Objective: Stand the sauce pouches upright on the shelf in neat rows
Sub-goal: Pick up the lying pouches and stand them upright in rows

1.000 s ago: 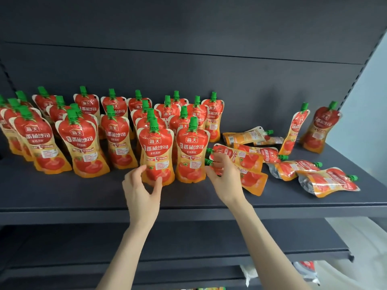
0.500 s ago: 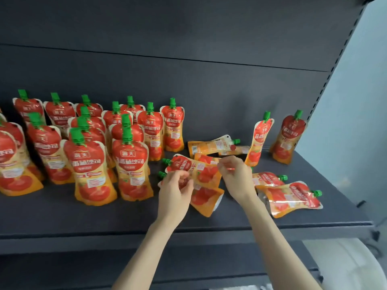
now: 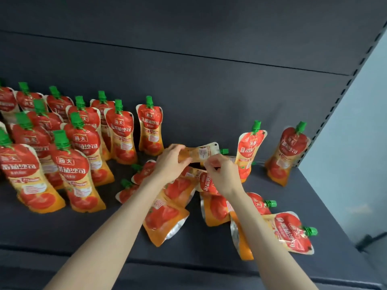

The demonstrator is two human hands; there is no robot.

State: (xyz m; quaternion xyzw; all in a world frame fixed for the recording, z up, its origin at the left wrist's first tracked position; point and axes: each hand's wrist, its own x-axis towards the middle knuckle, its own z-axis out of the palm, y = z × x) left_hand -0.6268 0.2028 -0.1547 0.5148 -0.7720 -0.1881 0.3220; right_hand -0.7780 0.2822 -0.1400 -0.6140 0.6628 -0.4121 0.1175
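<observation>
I read the dark grey metal shelf (image 3: 62, 231) as carrying upright red-and-orange green-capped sauce pouches (image 3: 77, 174) in rows at left, two separate standing pouches (image 3: 289, 153) far right, and flat-lying pouches (image 3: 165, 218) near centre. Above these, one horizontal pouch (image 3: 199, 152) is held two-handed: left hand (image 3: 169, 162) grips its base, right hand (image 3: 224, 176) pinches its cap end.

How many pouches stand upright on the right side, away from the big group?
2. One standing pouch is just behind the right hand; the other pouch stands farther right. None seem hidden there.
</observation>
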